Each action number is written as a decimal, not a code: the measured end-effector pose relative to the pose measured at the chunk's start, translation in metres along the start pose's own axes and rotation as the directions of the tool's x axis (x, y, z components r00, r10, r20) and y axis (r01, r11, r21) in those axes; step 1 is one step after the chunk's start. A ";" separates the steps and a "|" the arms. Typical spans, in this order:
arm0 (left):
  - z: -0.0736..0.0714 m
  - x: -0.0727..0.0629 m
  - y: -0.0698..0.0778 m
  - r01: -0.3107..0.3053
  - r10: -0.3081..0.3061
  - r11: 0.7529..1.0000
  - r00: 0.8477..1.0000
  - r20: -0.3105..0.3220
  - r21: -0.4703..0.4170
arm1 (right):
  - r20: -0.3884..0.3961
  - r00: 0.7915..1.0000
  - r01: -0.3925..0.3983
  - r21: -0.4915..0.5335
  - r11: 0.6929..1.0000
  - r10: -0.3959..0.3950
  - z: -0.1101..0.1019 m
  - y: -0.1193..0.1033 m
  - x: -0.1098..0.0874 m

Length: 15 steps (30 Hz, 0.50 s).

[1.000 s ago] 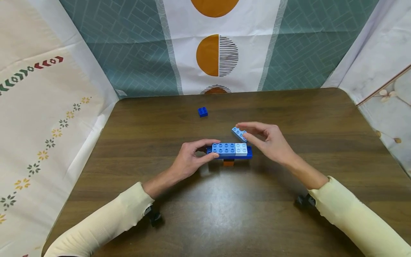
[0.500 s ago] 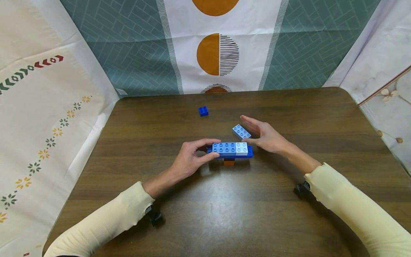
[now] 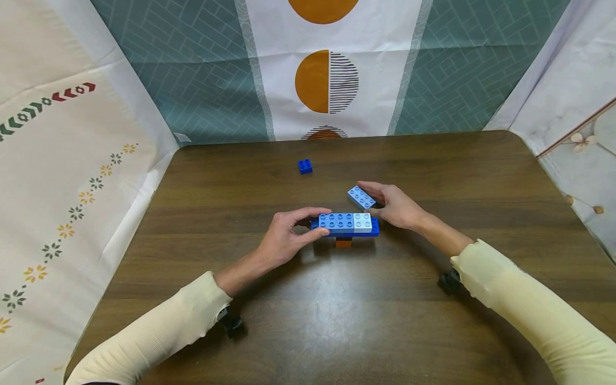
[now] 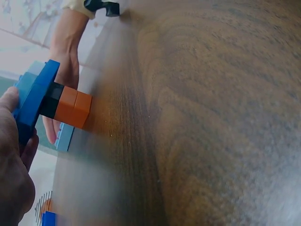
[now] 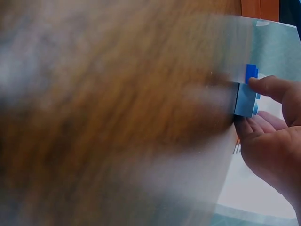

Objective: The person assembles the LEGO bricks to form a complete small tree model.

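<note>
My left hand [image 3: 284, 238] pinches the left end of a stack of toy building bricks, thumb in front and fingers behind. The stack has a medium-blue brick [image 3: 336, 222] and a pale-blue brick [image 3: 362, 222] side by side on a long dark-blue brick [image 4: 37, 101]. Beneath these, a black brick [image 4: 51, 100] and orange bricks [image 4: 74, 106] form a narrow post standing on the table. Behind the stack's right half lies a light-blue eight-stud brick [image 3: 361, 198]. My right hand [image 3: 397, 207] has its thumb and fingers on opposite sides of that brick [image 5: 245, 100], pinching it.
A small dark-blue four-stud brick [image 3: 305, 167] lies farther back on the wooden table [image 3: 231, 176]. Patterned cloths hang behind the table and along both sides. A dark device sits under each sleeve cuff.
My right hand has moved from over the light-blue brick to its right side, and its fingers have closed in on it. The brick has turned slightly. My left hand stays on the stack.
</note>
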<state>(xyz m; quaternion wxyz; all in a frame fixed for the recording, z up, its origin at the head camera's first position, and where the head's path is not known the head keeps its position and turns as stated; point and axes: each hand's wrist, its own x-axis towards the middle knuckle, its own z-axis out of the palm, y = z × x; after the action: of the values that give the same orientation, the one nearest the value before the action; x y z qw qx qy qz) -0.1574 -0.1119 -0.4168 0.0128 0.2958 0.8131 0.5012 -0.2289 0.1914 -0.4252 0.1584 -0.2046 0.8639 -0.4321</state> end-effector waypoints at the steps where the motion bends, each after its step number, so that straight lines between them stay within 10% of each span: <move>1: 0.000 0.000 0.000 0.000 0.000 1.000 1.000 -0.001 0.000 | -0.005 1.000 0.001 -0.004 1.000 -0.001 0.000 0.000 0.000; 15: 0.000 -0.001 0.000 -0.014 0.014 1.000 1.000 -0.008 -0.007 | -0.062 0.995 -0.063 0.212 0.975 0.078 -0.008 -0.006 -0.006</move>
<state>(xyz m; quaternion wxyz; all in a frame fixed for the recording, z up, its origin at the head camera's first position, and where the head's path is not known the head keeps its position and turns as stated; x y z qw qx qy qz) -0.1570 -0.1120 -0.4174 0.0073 0.2995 0.8094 0.5051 -0.2261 0.1961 -0.4149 0.1640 -0.1408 0.8254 -0.5216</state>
